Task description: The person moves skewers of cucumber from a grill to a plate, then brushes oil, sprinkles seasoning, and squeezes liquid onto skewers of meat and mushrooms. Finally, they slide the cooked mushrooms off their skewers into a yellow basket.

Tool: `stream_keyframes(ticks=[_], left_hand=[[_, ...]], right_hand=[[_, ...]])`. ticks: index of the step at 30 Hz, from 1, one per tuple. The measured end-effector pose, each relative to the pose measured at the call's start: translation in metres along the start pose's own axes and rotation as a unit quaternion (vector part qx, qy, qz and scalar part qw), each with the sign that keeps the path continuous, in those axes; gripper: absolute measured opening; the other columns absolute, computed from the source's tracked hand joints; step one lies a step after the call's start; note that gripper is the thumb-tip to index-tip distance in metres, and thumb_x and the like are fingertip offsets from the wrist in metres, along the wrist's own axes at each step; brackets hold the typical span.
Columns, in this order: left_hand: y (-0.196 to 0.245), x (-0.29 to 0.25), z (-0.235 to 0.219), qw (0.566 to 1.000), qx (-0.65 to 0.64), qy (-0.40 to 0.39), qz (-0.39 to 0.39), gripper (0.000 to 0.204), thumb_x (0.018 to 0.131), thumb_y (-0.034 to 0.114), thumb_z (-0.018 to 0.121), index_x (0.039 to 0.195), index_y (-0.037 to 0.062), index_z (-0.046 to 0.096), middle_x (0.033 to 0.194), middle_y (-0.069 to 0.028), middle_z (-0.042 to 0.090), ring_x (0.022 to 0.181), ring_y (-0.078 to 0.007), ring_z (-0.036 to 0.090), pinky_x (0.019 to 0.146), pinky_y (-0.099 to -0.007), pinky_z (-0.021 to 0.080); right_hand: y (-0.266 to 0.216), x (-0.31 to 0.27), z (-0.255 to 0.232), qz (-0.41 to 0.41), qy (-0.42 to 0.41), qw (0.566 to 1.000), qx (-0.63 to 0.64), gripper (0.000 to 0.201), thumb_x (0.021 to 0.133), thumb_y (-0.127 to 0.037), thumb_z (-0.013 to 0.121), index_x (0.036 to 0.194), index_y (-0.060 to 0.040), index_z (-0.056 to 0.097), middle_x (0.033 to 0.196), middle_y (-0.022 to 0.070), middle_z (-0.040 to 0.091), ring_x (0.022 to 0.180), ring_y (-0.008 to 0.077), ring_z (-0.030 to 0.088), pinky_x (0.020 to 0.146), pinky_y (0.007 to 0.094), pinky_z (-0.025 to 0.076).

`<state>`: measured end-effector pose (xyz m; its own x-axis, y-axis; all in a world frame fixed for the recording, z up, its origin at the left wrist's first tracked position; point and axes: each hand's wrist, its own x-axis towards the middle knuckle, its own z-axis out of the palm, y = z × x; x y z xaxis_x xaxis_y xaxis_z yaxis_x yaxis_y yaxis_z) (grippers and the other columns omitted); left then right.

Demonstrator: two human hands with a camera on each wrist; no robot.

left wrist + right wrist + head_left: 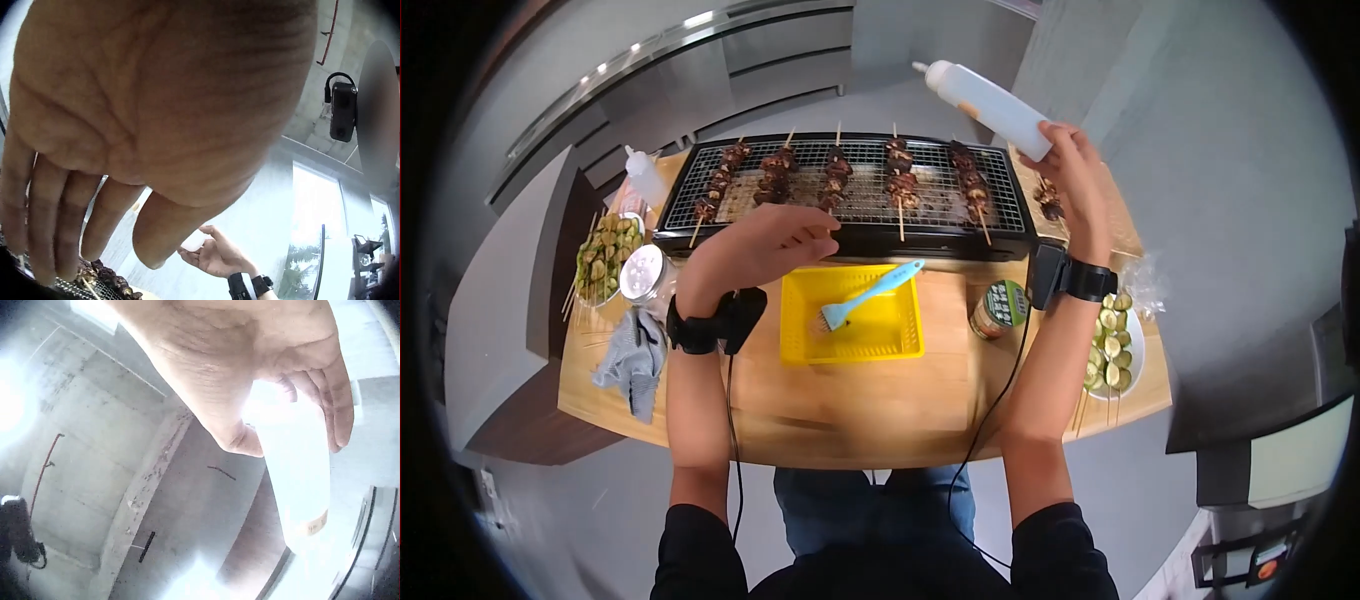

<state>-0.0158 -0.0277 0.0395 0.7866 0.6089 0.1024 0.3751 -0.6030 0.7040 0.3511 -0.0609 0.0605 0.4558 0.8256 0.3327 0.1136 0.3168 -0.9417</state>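
One table (850, 410) spreads before me, and one black grill (960, 246) spans it at upper centre. One yellow basket (855, 354) sits mid-frame; two plates of sliced vegetables flank it, one plate (636, 217) at left, one plate (1139, 350) at lower right. Five meat skewers (837, 175) lie on the grill. Of two hands, the left hand (765, 245) hangs over the grill's front, fingers loosely extended; the right hand (1077, 175) grips a tilted squeeze bottle (995, 110), raised at upper right of centre. One blue brush (870, 295) rests inside the basket.
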Motion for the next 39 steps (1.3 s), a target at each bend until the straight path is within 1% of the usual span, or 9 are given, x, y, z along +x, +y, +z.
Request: stream_keyframes(ticks=[5,10,12,17,21,24,30,32,39], left_hand=[[0.01,-0.003,-0.002,1.0,0.008,0.003,-0.028,0.035,0.093,0.022,0.063,0.115,-0.0048,0.06,0.095,-0.0183,0.07,0.086,-0.0261,0.069,0.076,-0.0317,0.054],[0.019,-0.008,-0.008,0.999,0.038,0.026,-0.015,0.029,0.093,0.017,0.063,0.113,-0.0027,0.061,0.094,-0.0158,0.07,0.084,-0.0227,0.068,0.076,-0.0294,0.053],[0.019,-0.012,-0.014,0.998,-0.004,0.059,0.012,0.025,0.093,0.013,0.062,0.113,-0.002,0.061,0.093,-0.0146,0.07,0.086,-0.0199,0.068,0.076,-0.0288,0.053],[0.013,-0.019,-0.027,0.996,-0.002,0.081,0.023,0.025,0.095,0.006,0.056,0.118,-0.0028,0.059,0.099,-0.0092,0.069,0.093,-0.0149,0.066,0.086,-0.0257,0.051],[0.01,-0.024,-0.03,0.997,0.051,0.052,0.007,0.028,0.096,0.009,0.057,0.122,-0.001,0.057,0.101,-0.0092,0.069,0.094,-0.0157,0.065,0.086,-0.0263,0.051],[0.0,-0.027,-0.029,0.999,-0.014,0.046,-0.01,0.035,0.093,0.019,0.063,0.123,0.0004,0.058,0.099,-0.0138,0.069,0.09,-0.0192,0.068,0.079,-0.0289,0.052],[0.0,-0.031,-0.033,0.997,0.038,0.062,-0.027,0.037,0.093,0.023,0.064,0.123,0.0014,0.057,0.094,-0.0144,0.07,0.085,-0.0195,0.067,0.075,-0.0286,0.052],[-0.006,-0.031,-0.039,0.995,0.068,0.063,-0.021,0.036,0.093,0.022,0.063,0.121,0.0009,0.058,0.092,-0.0136,0.07,0.083,-0.0195,0.068,0.074,-0.0286,0.052],[-0.016,-0.033,-0.039,0.995,0.059,0.08,-0.008,0.035,0.094,0.022,0.063,0.121,0.001,0.057,0.087,-0.012,0.07,0.08,-0.0176,0.067,0.073,-0.0284,0.051]], right_hand=[[-0.001,-0.033,-0.028,0.11,-0.06,0.978,0.167,0.046,0.094,-0.02,0.055,0.126,0.0108,0.042,0.117,0.0294,0.057,0.103,0.0341,0.064,0.092,0.0387,0.055],[-0.003,-0.078,-0.055,0.099,-0.041,0.97,0.217,0.062,0.091,-0.015,0.057,0.142,0.0081,0.029,0.124,0.0251,0.055,0.111,0.0341,0.06,0.097,0.0416,0.052],[0.004,-0.089,-0.074,0.071,-0.1,0.986,0.112,0.071,0.085,-0.01,0.06,0.144,0.0076,0.025,0.126,0.0238,0.054,0.112,0.0338,0.059,0.099,0.0409,0.05],[0.047,-0.108,-0.114,0.059,-0.048,0.989,-0.125,0.076,0.076,-0.011,0.068,0.142,0.0038,0.033,0.122,0.0183,0.057,0.113,0.0257,0.057,0.093,0.0372,0.048],[0.029,-0.128,-0.091,0.075,-0.007,0.986,-0.151,0.073,0.076,-0.016,0.073,0.138,0.0042,0.039,0.12,0.0182,0.058,0.111,0.0248,0.057,0.09,0.0357,0.048],[0.02,-0.13,-0.084,0.106,0.024,0.978,-0.179,0.075,0.077,-0.021,0.078,0.137,0.0041,0.04,0.119,0.0178,0.059,0.112,0.0253,0.057,0.092,0.0359,0.047],[0.053,-0.116,-0.09,0.102,0.008,0.975,-0.196,0.073,0.078,-0.019,0.078,0.136,0.0042,0.04,0.118,0.0174,0.06,0.109,0.0255,0.058,0.092,0.0368,0.048],[0.064,-0.114,-0.089,0.033,0.014,0.983,-0.179,0.059,0.079,-0.019,0.077,0.124,0.0067,0.049,0.112,0.0146,0.063,0.103,0.022,0.059,0.09,0.0347,0.046],[0.094,-0.106,-0.101,0.053,0.01,0.971,-0.231,0.065,0.076,-0.009,0.077,0.131,0.0022,0.044,0.119,0.0148,0.06,0.11,0.025,0.059,0.094,0.0371,0.047]])
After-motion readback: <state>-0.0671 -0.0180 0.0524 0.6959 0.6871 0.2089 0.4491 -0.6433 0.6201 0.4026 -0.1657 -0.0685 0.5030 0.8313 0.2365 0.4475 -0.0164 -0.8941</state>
